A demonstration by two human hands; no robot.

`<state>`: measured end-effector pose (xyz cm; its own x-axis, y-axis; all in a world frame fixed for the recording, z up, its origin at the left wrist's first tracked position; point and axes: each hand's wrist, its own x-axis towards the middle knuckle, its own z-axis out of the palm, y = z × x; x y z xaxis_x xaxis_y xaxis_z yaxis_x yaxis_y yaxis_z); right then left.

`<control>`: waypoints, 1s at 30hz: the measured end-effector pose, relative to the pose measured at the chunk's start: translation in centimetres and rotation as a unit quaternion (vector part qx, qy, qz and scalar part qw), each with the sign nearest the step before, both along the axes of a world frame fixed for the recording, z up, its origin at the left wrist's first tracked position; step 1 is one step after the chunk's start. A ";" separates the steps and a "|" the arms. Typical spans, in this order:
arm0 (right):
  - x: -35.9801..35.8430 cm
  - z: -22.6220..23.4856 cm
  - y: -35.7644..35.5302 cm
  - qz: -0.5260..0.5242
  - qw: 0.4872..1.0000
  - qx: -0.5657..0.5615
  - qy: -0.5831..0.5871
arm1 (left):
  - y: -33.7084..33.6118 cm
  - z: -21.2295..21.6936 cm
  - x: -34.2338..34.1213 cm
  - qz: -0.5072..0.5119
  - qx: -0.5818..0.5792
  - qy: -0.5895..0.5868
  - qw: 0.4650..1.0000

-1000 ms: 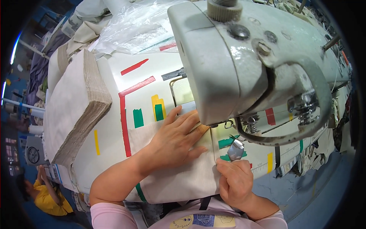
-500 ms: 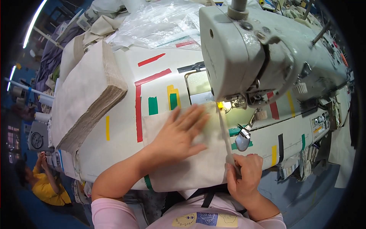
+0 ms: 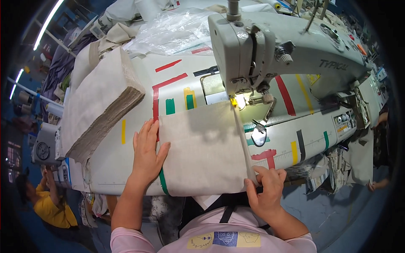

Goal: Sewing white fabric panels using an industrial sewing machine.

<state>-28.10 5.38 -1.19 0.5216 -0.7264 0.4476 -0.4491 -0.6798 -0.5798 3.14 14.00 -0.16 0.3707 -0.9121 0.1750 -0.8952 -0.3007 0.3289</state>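
Observation:
A cream cloth panel (image 3: 202, 147) lies flat on the sewing machine table, its far right corner at the lit needle area of the white sewing machine (image 3: 270, 50). A folded strip runs down the cloth's right edge. My left hand (image 3: 147, 149) rests at the cloth's left edge, open, fingers stretched and thumb spread apart. At the near right corner, my right hand (image 3: 268, 187) pinches the folded edge between thumb and fingers. A shiny metal lever (image 3: 259, 135) hangs just right of the cloth.
A thick stack of cream cloth (image 3: 101, 99) stands at the left. Coloured tape strips, one red (image 3: 170, 80), mark the table. Clear plastic sheeting (image 3: 168, 31) lies at the back. A person in yellow (image 3: 55, 208) is at the far left.
My left hand has moved left, from the middle of the cloth to its left edge. My right hand stays at the near right corner. The whole view has shifted slightly.

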 end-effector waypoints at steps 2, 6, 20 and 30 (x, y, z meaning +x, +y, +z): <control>-0.5 0.0 0.4 -0.003 1.000 0.006 0.010 | -0.6 0.9 -1.6 -0.027 -0.028 0.001 0.999; -1.0 -0.4 1.1 -0.007 1.000 0.007 0.002 | -3.1 2.1 -5.7 -0.164 -0.055 0.008 0.985; -2.6 0.1 1.1 -0.010 0.996 0.016 -0.086 | -10.6 1.8 -11.1 -0.443 0.018 0.142 0.885; -2.6 -0.1 -2.3 -0.085 0.991 0.018 -0.101 | -13.8 2.4 -9.0 -0.316 0.092 0.309 0.892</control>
<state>-30.67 3.03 -1.29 0.2927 -0.8138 0.5020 -0.4274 -0.5810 -0.6927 -5.83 0.18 2.22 -0.2543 -0.9653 -0.0594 -0.5699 0.0999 0.8156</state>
